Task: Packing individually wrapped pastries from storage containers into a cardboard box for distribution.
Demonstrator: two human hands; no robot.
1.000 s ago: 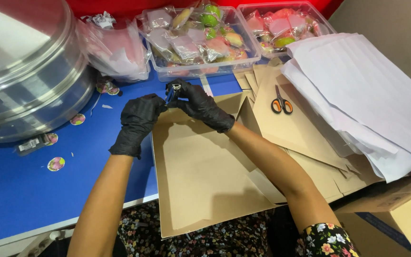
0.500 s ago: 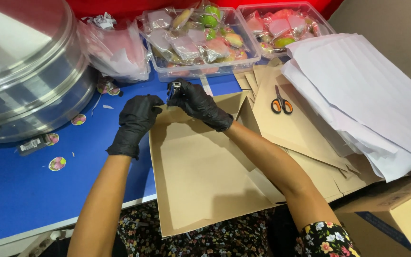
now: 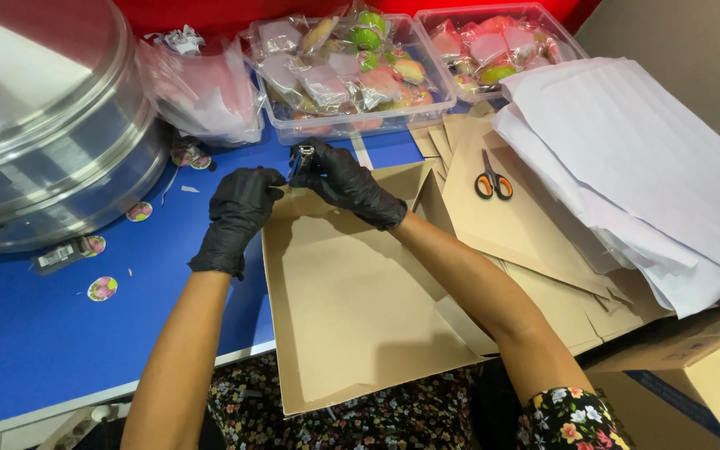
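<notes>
Two black-gloved hands meet at the far corner of one cardboard tray (image 3: 352,292): the left hand (image 3: 239,212) pinches the folded wall, the right hand (image 3: 347,183) squeezes a small stapler (image 3: 302,157) onto it. The tray's long axis runs away from the person. Beyond the hands sit two clear tubs (image 3: 352,75) of wrapped sweets; right of them, one pair of orange scissors (image 3: 492,179).

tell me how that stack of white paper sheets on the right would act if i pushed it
The white paper sheets are probably floppy and light: thin layers, already fanned unevenly. A push would likely slide the top sheets apart rather than move the pile whole. They overhang the brown card pieces, so some may slip off.
</notes>
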